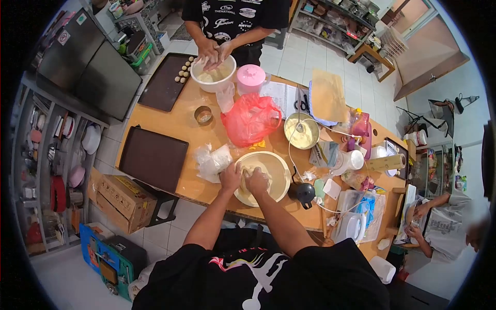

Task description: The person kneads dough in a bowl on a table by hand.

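Observation:
A cream mixing bowl (281, 178) stands at the table's near edge in front of me, with pale dough (249, 170) inside. My left hand (231, 176) is closed over the bowl's left rim, its fingertips reaching inside beside the dough. Down in the bowl, my right hand (257, 182) is closed on the dough, its fingers curled and partly hidden. Touching distance from my left hand lies a clear plastic bag of white powder (214, 163). A red plastic bag (251, 120) sits just beyond the bowl.
Opposite, a person's hands (214, 54) work over a white bowl (199, 77). Dark baking trays (155, 157) lie left, one holding small dough balls (181, 77). A metal bowl (308, 135), black hand mixer (304, 194) and white cord stand right. Another person (449, 227) sits far right.

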{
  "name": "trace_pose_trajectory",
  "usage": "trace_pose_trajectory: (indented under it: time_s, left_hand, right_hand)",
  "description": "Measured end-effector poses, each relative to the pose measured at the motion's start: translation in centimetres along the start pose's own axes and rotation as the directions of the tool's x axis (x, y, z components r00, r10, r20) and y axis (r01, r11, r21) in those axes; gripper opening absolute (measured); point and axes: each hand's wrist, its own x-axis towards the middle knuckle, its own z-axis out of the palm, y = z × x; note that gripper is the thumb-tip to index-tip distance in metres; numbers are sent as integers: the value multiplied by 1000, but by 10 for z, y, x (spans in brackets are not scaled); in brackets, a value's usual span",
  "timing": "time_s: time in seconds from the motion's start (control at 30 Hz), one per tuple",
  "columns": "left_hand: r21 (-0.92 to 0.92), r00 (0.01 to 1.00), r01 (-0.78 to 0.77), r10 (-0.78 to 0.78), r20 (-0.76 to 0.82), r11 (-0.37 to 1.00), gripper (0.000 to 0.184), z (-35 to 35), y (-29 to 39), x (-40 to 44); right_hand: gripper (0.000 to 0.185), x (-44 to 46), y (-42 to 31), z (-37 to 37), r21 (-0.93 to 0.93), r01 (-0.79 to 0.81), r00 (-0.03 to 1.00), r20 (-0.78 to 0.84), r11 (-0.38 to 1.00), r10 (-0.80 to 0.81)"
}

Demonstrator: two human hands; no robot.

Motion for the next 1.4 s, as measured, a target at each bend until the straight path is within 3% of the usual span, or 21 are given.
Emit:
trace_pose_trajectory:
  time_s: [0.1,0.2,0.3,0.4,0.5,0.6,0.63,0.73,0.97,1.07,1.2,1.27,1.37,1.4]
  left_hand:
    - [12,1000,4,-4,6,1000,36,-1,0,0]
    - [1,999,-29,29,-28,1000,37,5,-5,2]
    - [9,1000,-9,9,-7,1000,37,9,-10,-2]
    - [23,1000,-20,20,-14,1000,38,12,-13,2]
    - [-2,999,-32,32,-13,999,39,6,-7,0]
    - [-3,999,-30,30,-20,1000,40,4,-6,0]
    - [3,999,-31,31,-24,1000,40,6,-6,0]
    - [0,999,-29,29,-44,1000,40,5,-4,-1]
    - [23,999,-33,33,-6,999,40,12,-19,6]
    - [2,999,-36,36,13,999,40,15,-17,7]
    - [-70,999,-22,24,26,997,40,8,-17,2]
    - [-114,999,-18,22,42,993,40,11,-19,2]
    - [-147,997,-15,25,69,989,40,17,-29,5]
    - [-152,997,-27,38,66,988,40,14,-27,5]
  right_hand:
    - [59,11,-4,4,58,-50,998,-45,997,53]
    - [61,30,8,15,24,5,997,-75,1000,-3]
    - [59,52,26,8,84,-1,989,149,997,-12]
    - [58,44,44,-8,615,-238,863,489,752,-127]
    - [46,1,56,-31,433,213,959,81,876,-273]
    - [36,-22,48,-38,28,468,871,152,883,-466]
    - [34,-20,44,-31,36,462,844,288,886,-452]
    - [34,-8,21,-14,-92,445,830,415,891,-372]
    - [28,-19,-18,4,-272,418,876,375,867,-304]
    - [24,12,-8,5,-157,460,751,594,874,-288]
    - [25,25,11,43,0,185,906,386,983,-171]
    - [25,0,-6,19,-67,150,955,267,986,-127]
    - [23,7,0,42,-42,183,974,144,982,-175]
    - [22,15,9,52,142,144,949,261,979,-177]
